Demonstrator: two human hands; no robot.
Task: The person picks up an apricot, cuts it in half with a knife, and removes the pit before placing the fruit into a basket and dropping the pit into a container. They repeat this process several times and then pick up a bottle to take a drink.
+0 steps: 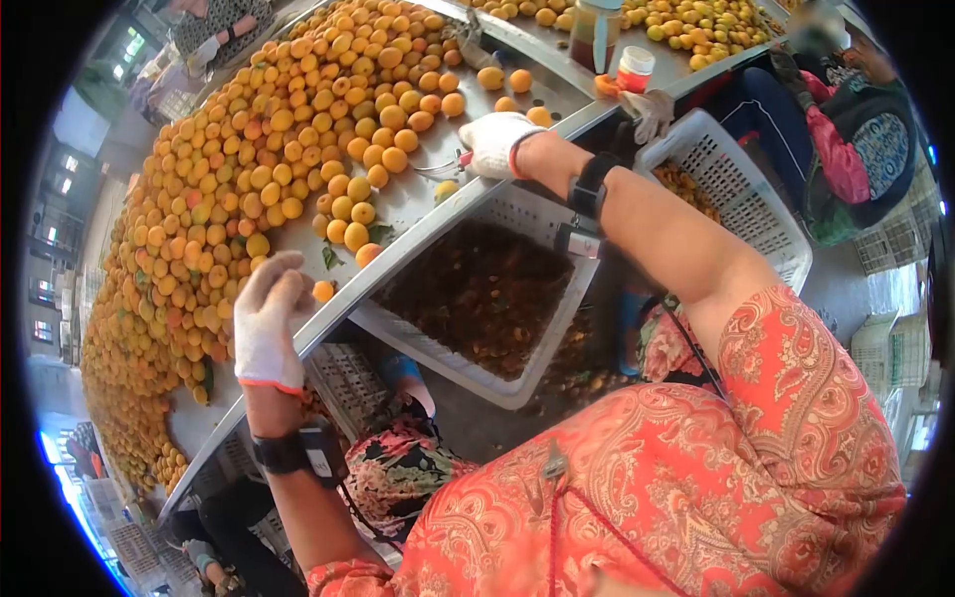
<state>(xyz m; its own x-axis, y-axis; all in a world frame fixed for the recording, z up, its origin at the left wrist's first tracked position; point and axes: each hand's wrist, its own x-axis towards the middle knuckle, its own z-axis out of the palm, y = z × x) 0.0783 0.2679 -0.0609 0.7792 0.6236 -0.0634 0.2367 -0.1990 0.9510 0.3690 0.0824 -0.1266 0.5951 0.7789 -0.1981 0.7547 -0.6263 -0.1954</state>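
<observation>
Right hand (497, 144), white glove, up at the far part of the metal table (424, 177): fingers closed round the red handle of a metal tool (464, 159). Handle sits in the grip at the finger side; thin curved metal part sticks out left over the tabletop, above a greenish-yellow fruit (446, 191) near the rim, apart from the main pile. Exact tool type unclear.

Left hand (271, 323), also gloved, at the near side of the table: fingers curled, grip partly open, nothing seen in it. Small orange fruit (323, 291) just beside the fingertips, on the hand's right, by the metal rim; touching or not, can't tell.

Big pile of orange fruit (249, 184) on the table, beyond both hands. Loose leaf (330, 257) between the hands, near the pile edge. Below the rim, white plastic crate (512, 391) with dark scraps (477, 289) inside. Red-and-white jar (635, 70) beyond the right hand.
</observation>
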